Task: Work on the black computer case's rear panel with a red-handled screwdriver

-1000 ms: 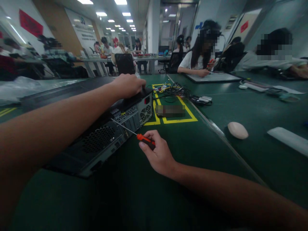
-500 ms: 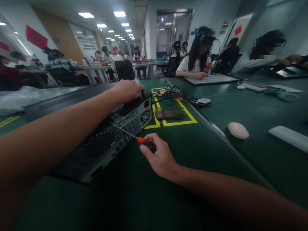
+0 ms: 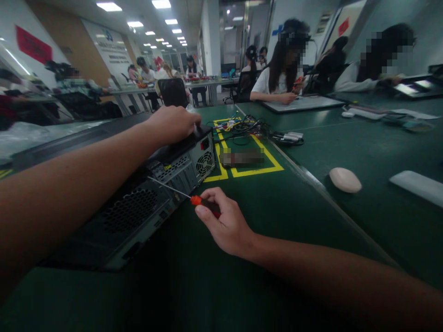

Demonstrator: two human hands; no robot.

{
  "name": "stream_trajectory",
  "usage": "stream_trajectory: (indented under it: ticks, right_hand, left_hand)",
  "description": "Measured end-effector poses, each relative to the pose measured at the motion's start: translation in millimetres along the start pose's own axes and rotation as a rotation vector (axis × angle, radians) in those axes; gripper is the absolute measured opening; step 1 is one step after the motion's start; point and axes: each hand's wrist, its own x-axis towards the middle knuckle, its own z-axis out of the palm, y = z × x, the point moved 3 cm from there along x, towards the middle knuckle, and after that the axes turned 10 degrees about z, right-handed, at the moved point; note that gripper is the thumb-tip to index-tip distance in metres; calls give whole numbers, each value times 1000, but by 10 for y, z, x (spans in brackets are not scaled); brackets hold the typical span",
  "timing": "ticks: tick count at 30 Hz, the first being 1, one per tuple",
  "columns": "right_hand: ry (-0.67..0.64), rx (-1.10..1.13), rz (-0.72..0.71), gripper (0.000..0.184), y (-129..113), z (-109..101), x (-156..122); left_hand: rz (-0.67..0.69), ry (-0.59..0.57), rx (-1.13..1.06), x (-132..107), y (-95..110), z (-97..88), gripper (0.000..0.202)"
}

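Observation:
A black desktop computer case (image 3: 188, 168) lies on its side on the green table, its rear panel with fan grille and ports facing right. My left hand (image 3: 175, 122) rests on top near the far rear corner, its fingers curled down at the edge; the fingertips are partly hidden. In my right hand (image 3: 224, 221) is a screwdriver (image 3: 195, 200) with an orange and black handle, gripped between thumb and fingers. Its thin shaft reaches up and left to the rear panel. The tip is by the panel's upper edge, and I cannot see exactly what it touches.
Beyond the case lie tangled cables (image 3: 251, 125) and a blurred dark object (image 3: 242, 158) within yellow tape lines. A beige computer mouse (image 3: 345, 180) and a white bar-shaped object (image 3: 418, 186) are on the right. Clear plastic wrap (image 3: 51, 133) lies behind the case. Co-workers sit across the table.
My view has shifted slightly, so the case and left hand appear farther left. My right hand still holds the screwdriver against the rear panel area, its handle turned a little.

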Motion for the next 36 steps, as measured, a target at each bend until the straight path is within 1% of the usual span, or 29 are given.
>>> stream_trajectory:
  ticks: [3,7,9,14,17,21,29,36]
  right_hand:
    - [2,-12,23,20,-8,2,-10]
    - [15,-29,20,13,12,9,-11]
    - [19,-36,15,12,26,13,-10]
    - [22,-39,7,12,36,10,-8]
    - [21,-46,7,12,34,6,-9]
    - [21,-41,-5,11,28,3,-8]
    - [14,-57,22,11,17,0,-10]
    - [2,-46,30,13,11,13,-24]
  left_hand:
    - [-6,-14,13,-13,16,-20,51]
    - [35,-6,75,-49,61,-65,49]
    - [52,1,94,-65,76,-83,49]
    - [45,-30,48,-79,84,-103,51]
    - [31,-34,21,-73,74,-97,53]
    - [41,6,10,-57,58,-78,53]
    - [39,3,25,-53,57,-64,53]
    - [3,1,-34,-27,-4,-3,58]
